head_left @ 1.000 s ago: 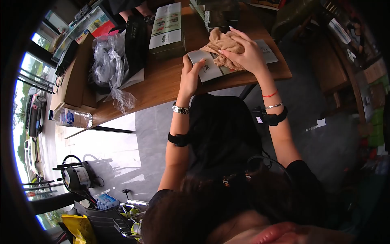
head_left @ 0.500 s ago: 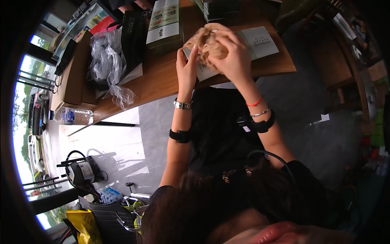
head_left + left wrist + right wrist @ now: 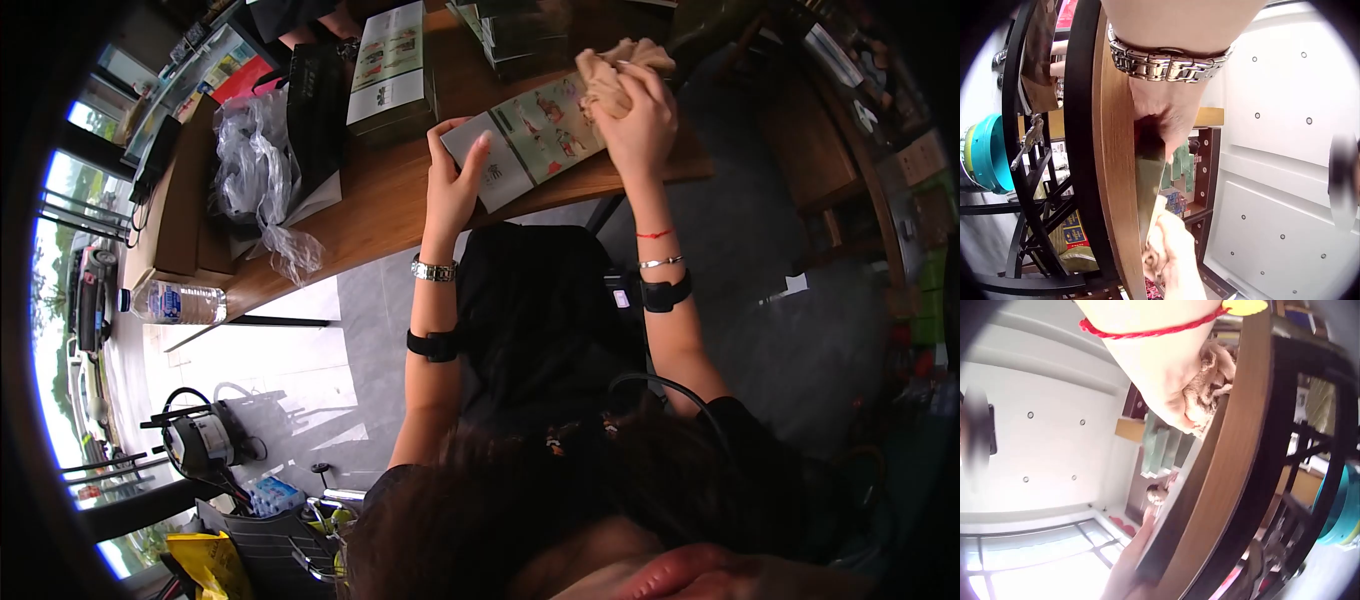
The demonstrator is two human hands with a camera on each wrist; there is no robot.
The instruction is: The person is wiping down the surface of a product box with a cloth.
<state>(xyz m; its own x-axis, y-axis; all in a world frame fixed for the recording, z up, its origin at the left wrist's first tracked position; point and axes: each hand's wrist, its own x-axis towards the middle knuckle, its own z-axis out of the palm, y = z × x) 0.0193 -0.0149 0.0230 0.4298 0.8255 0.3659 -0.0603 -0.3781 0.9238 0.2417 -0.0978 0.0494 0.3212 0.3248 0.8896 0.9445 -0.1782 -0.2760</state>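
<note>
A flat gift box (image 3: 545, 130), pale grey at one end and green with small printed figures along its lid, lies at the near edge of the wooden table. My left hand (image 3: 455, 190) holds its left end, thumb over the lid and fingers round the far side. Bunched in my right hand (image 3: 640, 130) is a tan cloth (image 3: 602, 82), at the box's right end. In the right wrist view the cloth (image 3: 1200, 397) overlaps the box's top edge. The left wrist view shows the box's dark side (image 3: 1149, 181) above the table edge.
A second, similar box (image 3: 390, 75) stands further back, with more dark green boxes (image 3: 520, 35) to its right. Crumpled clear plastic (image 3: 255, 160) lies left beside a black box (image 3: 315, 95). A water bottle (image 3: 180, 302) is near the left corner.
The right hand with the cloth has gone from mid-box leftward to near the left hand, then right to the far right end, uncovering the printed lid. My left hand stays at the left end.
</note>
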